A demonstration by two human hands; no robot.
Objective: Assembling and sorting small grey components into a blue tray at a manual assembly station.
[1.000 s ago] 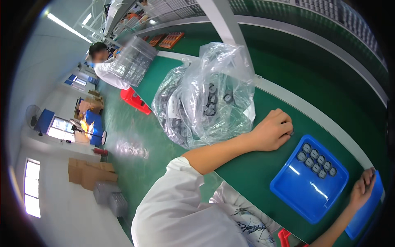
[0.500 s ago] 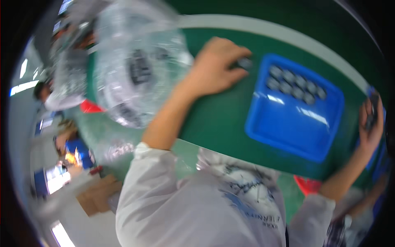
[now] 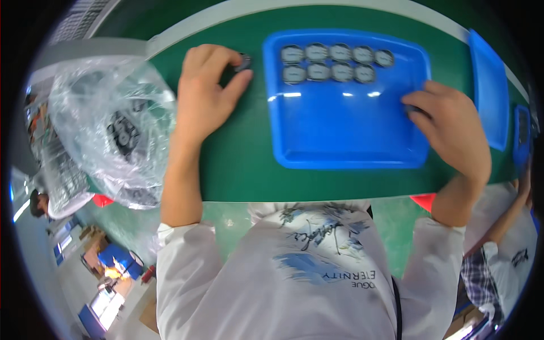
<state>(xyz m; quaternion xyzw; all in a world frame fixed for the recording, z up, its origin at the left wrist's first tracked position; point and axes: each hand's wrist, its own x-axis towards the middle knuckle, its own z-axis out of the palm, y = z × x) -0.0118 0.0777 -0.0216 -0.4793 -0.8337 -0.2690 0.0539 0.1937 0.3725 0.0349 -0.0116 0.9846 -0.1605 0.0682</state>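
Left hand [image 3: 207,93] pinching round part [image 3: 243,61]; right hand [image 3: 450,127] on blue tray [image 3: 345,136].

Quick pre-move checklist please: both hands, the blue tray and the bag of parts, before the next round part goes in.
1. Left hand grips a small dark round part at its fingertips: ok.
2. Blue tray lies flat on the green table: ok.
3. Free room in tray beside the nine round parts: ok.
4. Right hand rests on tray's right edge; anything under its fingers: cannot tell.
5. Clear plastic bag of parts lies left of the left hand: ok.
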